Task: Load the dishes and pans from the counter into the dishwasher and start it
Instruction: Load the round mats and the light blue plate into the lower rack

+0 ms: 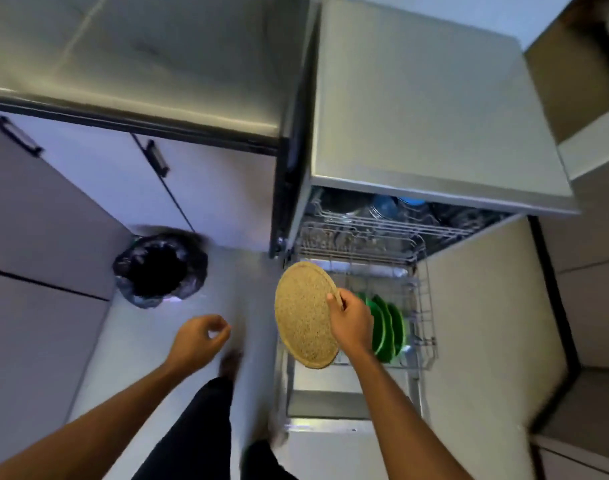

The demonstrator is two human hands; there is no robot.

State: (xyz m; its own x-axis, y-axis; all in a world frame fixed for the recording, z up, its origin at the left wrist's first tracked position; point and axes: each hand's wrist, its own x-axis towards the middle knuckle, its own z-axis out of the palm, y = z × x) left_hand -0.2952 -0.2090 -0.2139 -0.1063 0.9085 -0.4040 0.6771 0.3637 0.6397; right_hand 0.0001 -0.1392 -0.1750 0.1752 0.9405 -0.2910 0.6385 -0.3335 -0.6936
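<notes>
Plate (304, 315), round, tan-speckled — probably stiff and light; right hand (351, 320) pinches its rim, left hand (200, 336) loosely curled, empty.

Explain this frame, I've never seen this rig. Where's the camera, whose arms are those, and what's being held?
There is no robot here. One wide-angle camera sits on a person's head and looks down, so the two arms are the person's own. The right hand grips a round speckled tan plate, its fingers pinching the rim. The plate hangs above the pulled-out grey wire lower rack of the open dishwasher. A few glossy green plates stand on edge in that rack. The left hand is loosely curled and holds nothing. To the left, a round black-bagged bin stands on the floor.
</notes>
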